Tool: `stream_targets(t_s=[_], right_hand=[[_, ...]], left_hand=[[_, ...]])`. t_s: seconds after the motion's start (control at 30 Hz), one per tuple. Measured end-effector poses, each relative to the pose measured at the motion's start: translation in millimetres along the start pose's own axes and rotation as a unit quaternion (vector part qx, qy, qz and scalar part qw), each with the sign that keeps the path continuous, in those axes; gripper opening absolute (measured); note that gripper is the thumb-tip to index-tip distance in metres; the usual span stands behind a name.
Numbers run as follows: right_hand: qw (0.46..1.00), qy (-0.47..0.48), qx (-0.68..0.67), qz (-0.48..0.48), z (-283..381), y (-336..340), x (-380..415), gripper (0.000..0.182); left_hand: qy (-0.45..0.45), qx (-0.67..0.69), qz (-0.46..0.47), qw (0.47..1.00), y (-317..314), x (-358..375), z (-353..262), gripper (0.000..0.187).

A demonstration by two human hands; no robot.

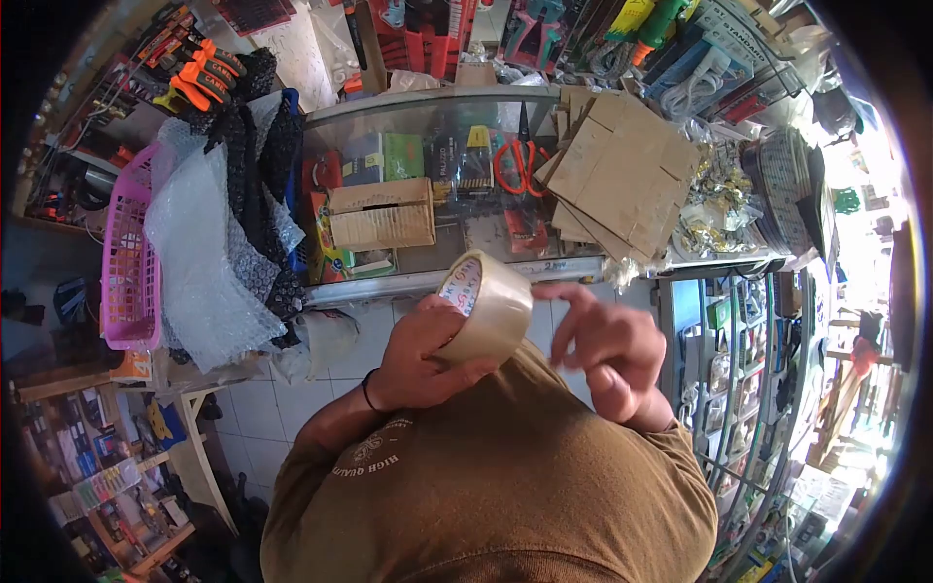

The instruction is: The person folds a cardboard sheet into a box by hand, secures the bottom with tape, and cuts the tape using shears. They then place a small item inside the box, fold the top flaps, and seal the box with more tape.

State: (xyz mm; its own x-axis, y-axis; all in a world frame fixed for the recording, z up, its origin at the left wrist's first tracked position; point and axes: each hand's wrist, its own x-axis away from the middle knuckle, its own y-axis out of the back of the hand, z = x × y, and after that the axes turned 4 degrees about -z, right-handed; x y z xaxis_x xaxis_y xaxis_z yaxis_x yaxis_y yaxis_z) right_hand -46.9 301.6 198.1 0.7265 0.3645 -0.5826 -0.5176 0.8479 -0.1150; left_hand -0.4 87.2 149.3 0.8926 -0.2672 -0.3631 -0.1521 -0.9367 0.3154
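My left hand (423, 355) grips a wide roll of clear packing tape (503, 313) in front of my chest. Its thumb reaches into the core, which has a printed white lining, and the fingers lie along the underside. To the right, my right hand (617, 350) holds nothing visible. Its index finger stretches out to the tape's outer surface while the other fingers bend, slightly blurred. Beyond the roll, a small cardboard box (381, 228) and red-handled scissors (521, 167) lie on the glass counter (457, 255).
Cut cardboard sheets (627, 165) are stacked at the counter's right, beside bags of metal fittings (717, 209). Bubble wrap (199, 257) drapes over a pink basket (124, 262) on the left. Orange-handled pliers (206, 76) sit at the upper left. Stocked shelves (729, 360) stand at the right.
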Motion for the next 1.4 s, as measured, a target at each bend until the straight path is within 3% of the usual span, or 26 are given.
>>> stream_targets(t_s=[0.03, 0.13, 0.23, 0.3, 1.4], right_hand=[[0.998, 0.022, 0.029, 0.045, 2.4, 2.0, 0.7, 0.015], [0.998, -0.027, 0.018, 0.054, 6.5, 1.7, 8.6, 0.023], [0.998, 0.017, 0.033, 0.05, 2.8, -2.1, 9.4, 0.017], [0.993, 0.056, 0.087, 0.062, 3.0, -2.3, 8.9, 0.015], [0.986, 0.048, 0.121, 0.106, 2.7, -7.1, 10.9, 0.012]], left_hand=[[0.001, 0.003, 0.002, 1.0, -1.1, 0.0, -0.4, 0.032], [-0.019, -0.015, -0.029, 0.999, -2.8, -2.7, -4.5, 0.029], [-0.015, -0.043, -0.023, 0.999, -2.5, -6.1, -6.5, 0.03], [-0.067, -0.096, -0.045, 0.992, -4.7, -8.8, -5.8, 0.027], [-0.04, -0.147, -0.055, 0.987, -4.6, -13.3, -7.3, 0.027]])
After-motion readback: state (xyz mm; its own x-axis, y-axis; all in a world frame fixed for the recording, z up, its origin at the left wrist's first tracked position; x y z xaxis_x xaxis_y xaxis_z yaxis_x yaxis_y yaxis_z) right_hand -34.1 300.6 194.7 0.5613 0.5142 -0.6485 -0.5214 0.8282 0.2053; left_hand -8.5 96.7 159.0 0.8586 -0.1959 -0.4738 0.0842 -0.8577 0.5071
